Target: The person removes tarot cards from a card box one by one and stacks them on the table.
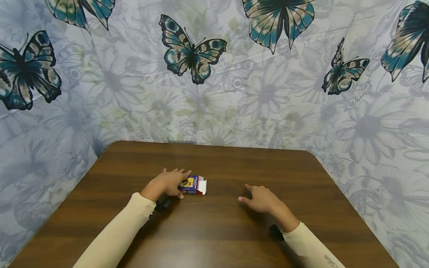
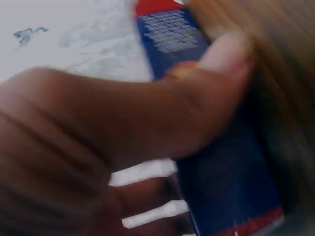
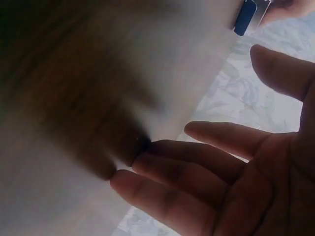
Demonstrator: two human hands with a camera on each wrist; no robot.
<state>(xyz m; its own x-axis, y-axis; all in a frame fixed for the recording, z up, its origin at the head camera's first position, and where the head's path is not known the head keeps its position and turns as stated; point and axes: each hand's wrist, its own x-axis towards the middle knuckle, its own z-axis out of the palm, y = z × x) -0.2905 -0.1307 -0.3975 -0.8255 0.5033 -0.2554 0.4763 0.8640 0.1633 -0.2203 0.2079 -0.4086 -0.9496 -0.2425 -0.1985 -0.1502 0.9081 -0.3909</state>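
Observation:
A small blue box (image 1: pixel 191 186) with a yellow picture lies on the wooden table, its white end flap standing out at the right. My left hand (image 1: pixel 167 183) is at the box's left end, fingers spread over it and thumb along its near side. In the left wrist view the thumb of that hand (image 2: pixel 133 118) crosses the blue side of the box (image 2: pixel 226 187); its other fingers are partly hidden. To the right, apart from the box, my right hand (image 1: pixel 263 200) holds nothing, its fingers extended; the right wrist view shows this hand (image 3: pixel 236 182) with fingertips at the table surface.
The brown table (image 1: pixel 214 230) has rounded far corners. Behind it and at both sides hangs a pale floral cloth (image 1: pixel 214 111) with printed butterflies. Dark wrist devices sit under both cream sleeves (image 1: pixel 117 230).

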